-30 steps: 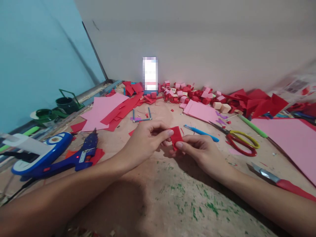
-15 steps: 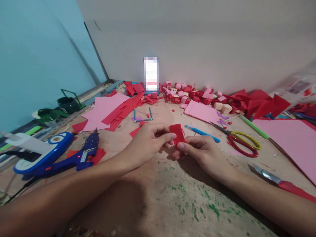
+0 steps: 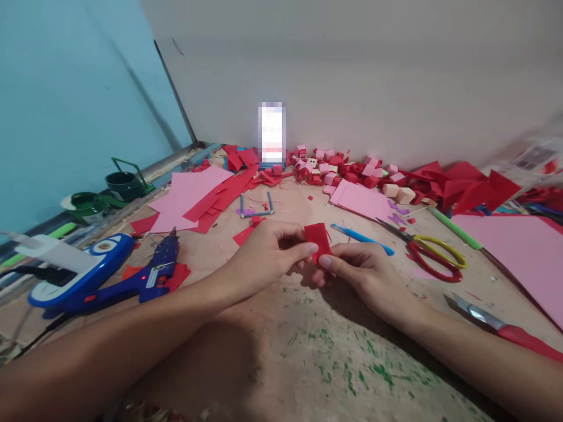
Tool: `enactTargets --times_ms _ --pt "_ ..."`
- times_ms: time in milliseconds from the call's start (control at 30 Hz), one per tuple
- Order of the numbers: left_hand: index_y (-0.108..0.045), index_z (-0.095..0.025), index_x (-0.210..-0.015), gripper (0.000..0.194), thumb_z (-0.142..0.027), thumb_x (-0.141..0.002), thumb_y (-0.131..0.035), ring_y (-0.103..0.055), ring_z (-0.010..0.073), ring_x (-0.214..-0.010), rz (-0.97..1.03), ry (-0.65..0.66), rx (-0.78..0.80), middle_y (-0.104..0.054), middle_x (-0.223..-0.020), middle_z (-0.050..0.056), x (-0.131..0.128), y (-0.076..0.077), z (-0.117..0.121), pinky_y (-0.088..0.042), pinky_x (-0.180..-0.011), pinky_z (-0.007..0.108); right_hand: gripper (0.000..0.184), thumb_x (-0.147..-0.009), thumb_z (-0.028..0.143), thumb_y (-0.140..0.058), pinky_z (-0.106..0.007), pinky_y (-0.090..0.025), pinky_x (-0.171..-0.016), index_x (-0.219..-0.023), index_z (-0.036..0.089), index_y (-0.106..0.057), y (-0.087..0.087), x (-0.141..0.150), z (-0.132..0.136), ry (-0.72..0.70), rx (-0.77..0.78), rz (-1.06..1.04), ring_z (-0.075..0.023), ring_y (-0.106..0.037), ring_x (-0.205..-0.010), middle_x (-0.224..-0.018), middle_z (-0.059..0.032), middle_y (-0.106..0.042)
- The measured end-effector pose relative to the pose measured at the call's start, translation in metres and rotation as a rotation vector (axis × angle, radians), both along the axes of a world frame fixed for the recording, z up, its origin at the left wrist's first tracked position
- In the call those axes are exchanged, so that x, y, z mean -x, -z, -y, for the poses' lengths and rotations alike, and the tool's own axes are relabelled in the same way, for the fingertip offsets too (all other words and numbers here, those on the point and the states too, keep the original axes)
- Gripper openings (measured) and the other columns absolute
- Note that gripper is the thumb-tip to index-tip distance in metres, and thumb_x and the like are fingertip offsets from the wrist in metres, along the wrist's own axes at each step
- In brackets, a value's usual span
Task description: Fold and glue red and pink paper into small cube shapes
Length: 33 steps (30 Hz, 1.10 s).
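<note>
Both my hands meet over the middle of the worn wooden table (image 3: 281, 351). Between them stands a small red paper piece (image 3: 317, 239), held upright. My left hand (image 3: 268, 253) pinches its left edge with thumb and fingers closed. My right hand (image 3: 358, 271) pinches its lower right edge, fingers curled under. A blue pen (image 3: 361, 237) lies just beyond my right hand.
A blue hot glue gun (image 3: 152, 275) and a blue-and-white tool (image 3: 77, 278) lie at the left. Red-and-yellow scissors (image 3: 433, 253), a green stick (image 3: 453, 226) and a red-handled knife (image 3: 501, 328) lie at the right. Pink and red paper sheets (image 3: 197, 196) and several small cubes (image 3: 352, 170) crowd the back by the wall.
The red piece has been lifted slightly and turned more upright between my fingers. Both hands have shifted a little to the right.
</note>
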<state>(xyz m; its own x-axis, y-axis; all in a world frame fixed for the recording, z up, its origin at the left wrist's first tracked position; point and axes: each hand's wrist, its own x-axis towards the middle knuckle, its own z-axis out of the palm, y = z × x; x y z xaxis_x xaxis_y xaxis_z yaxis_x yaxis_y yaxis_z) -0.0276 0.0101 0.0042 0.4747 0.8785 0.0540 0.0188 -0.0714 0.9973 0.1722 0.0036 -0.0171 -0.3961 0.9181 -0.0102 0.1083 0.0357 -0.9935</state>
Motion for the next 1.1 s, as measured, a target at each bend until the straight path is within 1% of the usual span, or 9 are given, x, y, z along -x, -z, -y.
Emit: enactTargets --times_ms 67,167,300,433,567,667,800,933,1100 --pt "-0.072 -0.014 -0.082 0.018 -0.02 -0.096 -0.062 -0.067 0.0127 -0.067 0.011 0.029 -0.017 -0.074 -0.074 0.002 0.0003 0.0006 0.0003 -0.053 -0.066 0.024 0.033 -0.089 0.045 -0.077 -0.027 -0.056 -0.066 -0.07 0.018 -0.082 -0.0012 -0.0011 0.0005 -0.016 0.03 -0.023 -0.0163 -0.071 -0.065 -0.071 -0.0077 -0.08" --pt "-0.072 -0.015 -0.078 0.02 -0.024 -0.094 -0.066 -0.066 0.0142 -0.068 -0.053 -0.068 -0.126 -0.072 -0.073 0.002 0.0016 0.0002 -0.0005 -0.051 -0.065 0.026 0.034 -0.087 0.043 -0.079 -0.026 -0.056 -0.064 -0.065 0.017 -0.079 -0.0021 -0.0006 0.0012 -0.014 0.051 -0.079 -0.0154 -0.07 -0.061 -0.066 -0.0065 -0.077" --pt "-0.073 -0.015 -0.071 0.024 -0.023 -0.093 -0.066 -0.06 0.013 -0.065 -0.189 -0.222 -0.243 -0.07 -0.069 0.0 0.003 -0.004 -0.0016 -0.045 -0.062 0.026 0.019 -0.082 0.038 -0.084 -0.025 -0.053 -0.056 -0.085 0.02 -0.081 0.0008 0.0033 0.0021 0.173 -0.029 -0.115 -0.0143 -0.067 -0.056 -0.067 -0.0026 -0.077" --pt "-0.075 -0.017 -0.071 0.023 -0.02 -0.092 -0.067 -0.06 0.0123 -0.066 -0.327 -0.247 -0.353 -0.071 -0.068 -0.002 0.0022 -0.0077 0.0006 -0.044 -0.066 0.027 0.02 -0.082 0.033 -0.082 -0.026 -0.053 -0.058 -0.098 0.021 -0.082 0.0035 0.0053 0.0021 0.274 -0.124 -0.045 -0.0161 -0.069 -0.061 -0.07 -0.0025 -0.079" --pt "-0.077 -0.017 -0.077 0.019 -0.022 -0.093 -0.067 -0.065 0.0138 -0.071 -0.348 -0.172 -0.324 -0.073 -0.073 -0.001 0.0006 -0.0079 0.0028 -0.046 -0.069 0.027 0.02 -0.082 0.032 -0.081 -0.028 -0.055 -0.06 -0.099 0.021 -0.084 0.0023 0.0052 0.0016 0.233 -0.124 0.001 -0.0181 -0.072 -0.066 -0.077 -0.0041 -0.081" --pt "-0.076 -0.017 -0.076 0.016 -0.025 -0.089 -0.073 -0.065 0.0151 -0.077 -0.34 -0.191 -0.314 -0.073 -0.078 0.0 0.0004 -0.0071 0.0019 -0.047 -0.072 0.027 0.026 -0.075 0.033 -0.087 -0.03 -0.057 -0.062 -0.099 0.023 -0.085 0.0011 0.005 0.001 0.156 -0.079 -0.016 -0.0198 -0.073 -0.071 -0.092 -0.0061 -0.084" --pt "-0.074 -0.017 -0.073 0.018 -0.03 -0.085 -0.076 -0.064 0.0164 -0.075 -0.273 -0.221 -0.256 -0.071 -0.079 0.002 0.0008 -0.0051 -0.0016 -0.047 -0.07 0.029 0.033 -0.07 0.035 -0.092 -0.029 -0.056 -0.065 -0.101 0.024 -0.084 -0.0006 0.0045 0.0004 0.064 0.013 -0.066 -0.019 -0.071 -0.074 -0.088 -0.0043 -0.082" --pt "-0.076 -0.016 -0.078 0.016 -0.031 -0.084 -0.076 -0.067 0.0184 -0.079 -0.204 -0.21 -0.207 -0.074 -0.085 0.005 0.001 -0.0022 -0.004 -0.051 -0.072 0.03 0.025 -0.073 0.035 -0.092 -0.026 -0.053 -0.065 -0.094 0.024 -0.084 -0.0032 0.0043 0.0006 0.046 0.021 -0.097 -0.0163 -0.067 -0.073 -0.089 -0.0036 -0.081" --pt "-0.075 -0.015 -0.091 0.01 -0.02 -0.089 -0.067 -0.07 0.0176 -0.084 -0.128 -0.221 -0.203 -0.076 -0.09 0.005 0.0014 -0.0002 -0.0048 -0.054 -0.077 0.029 0.02 -0.082 0.03 -0.084 -0.024 -0.052 -0.065 -0.1 0.024 -0.085 0.0003 0.0036 0.0 0.104 0.035 -0.216 -0.0139 -0.067 -0.072 -0.09 -0.0037 -0.081"
